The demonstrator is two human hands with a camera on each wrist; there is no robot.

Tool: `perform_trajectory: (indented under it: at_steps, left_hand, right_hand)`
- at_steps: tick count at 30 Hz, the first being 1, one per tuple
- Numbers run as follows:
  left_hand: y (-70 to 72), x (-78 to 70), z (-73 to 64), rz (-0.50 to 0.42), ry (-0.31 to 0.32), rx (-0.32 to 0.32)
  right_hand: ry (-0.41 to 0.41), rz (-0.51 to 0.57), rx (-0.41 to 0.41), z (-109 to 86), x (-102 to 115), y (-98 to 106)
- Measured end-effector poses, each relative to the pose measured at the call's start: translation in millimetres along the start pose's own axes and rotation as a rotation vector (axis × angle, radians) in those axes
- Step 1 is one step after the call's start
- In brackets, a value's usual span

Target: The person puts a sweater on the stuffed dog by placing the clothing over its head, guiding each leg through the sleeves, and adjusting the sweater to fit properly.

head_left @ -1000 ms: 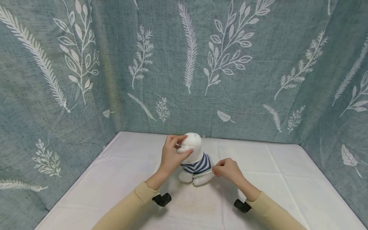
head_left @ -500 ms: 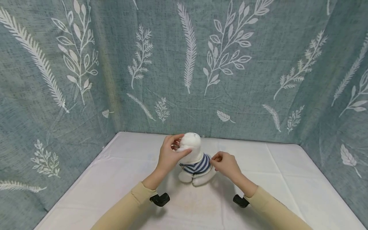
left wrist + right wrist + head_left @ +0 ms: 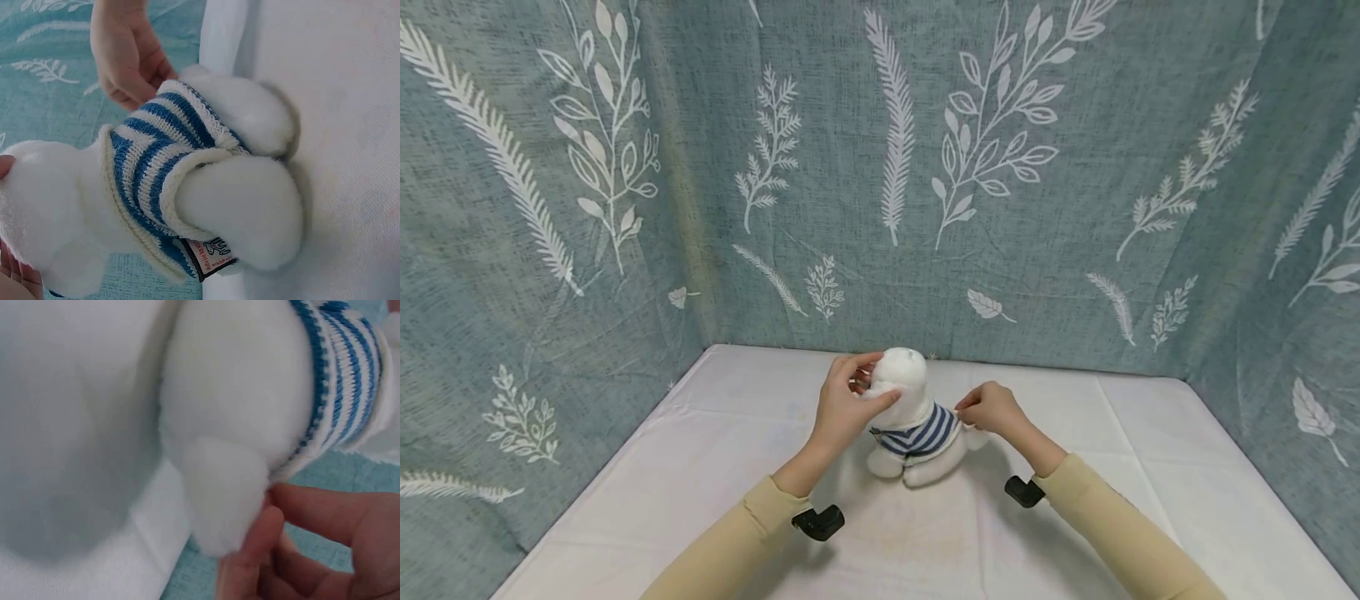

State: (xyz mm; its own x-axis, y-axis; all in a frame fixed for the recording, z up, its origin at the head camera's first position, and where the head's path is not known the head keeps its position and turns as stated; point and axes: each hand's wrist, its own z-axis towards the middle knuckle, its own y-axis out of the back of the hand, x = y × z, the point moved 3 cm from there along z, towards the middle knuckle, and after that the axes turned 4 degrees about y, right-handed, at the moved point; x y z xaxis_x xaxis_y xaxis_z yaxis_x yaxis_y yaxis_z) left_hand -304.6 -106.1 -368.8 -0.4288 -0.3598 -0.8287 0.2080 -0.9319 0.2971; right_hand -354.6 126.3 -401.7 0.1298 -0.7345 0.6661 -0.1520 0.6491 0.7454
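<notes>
A white plush animal [image 3: 901, 367] sits upright on the table, wearing a blue-and-white striped knitted sweater [image 3: 928, 432]. Around its head my left hand [image 3: 842, 407] curls, thumb on the near side and fingers on the far side. My right hand [image 3: 997, 410] is at the toy's rear, thumb and forefinger pinching the sweater's hem beside the short tail [image 3: 228, 494]. A printed label [image 3: 212, 255] shows by a hind leg in the left wrist view. The toy's face is mostly hidden.
A white cloth [image 3: 730, 483] covers the table. Blue-green curtains with white leaf prints [image 3: 850, 167] stand behind it and at both sides. A black wrist mount [image 3: 818, 522] sits below the left wrist, another [image 3: 1024, 492] below the right.
My right hand has risen from low on the toy's rear to the sweater's back hem, then shifted slightly right. The tail now shows below it. My left hand stays on the head.
</notes>
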Motion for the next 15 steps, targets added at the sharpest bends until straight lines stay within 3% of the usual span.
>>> perform_trajectory:
  at_steps: [4, 15]
  left_hand:
    - [0.2, -0.9, 0.0, 0.002, 0.009, 0.008]
    - [-0.8, -0.9, 0.7, -0.045, 0.04, 0.022]
  right_hand:
    - [-0.046, -0.049, 0.047, 3.4, -1.8, 2.5]
    - [0.01, 0.018, 0.236, 39.4, 11.5, 3.8]
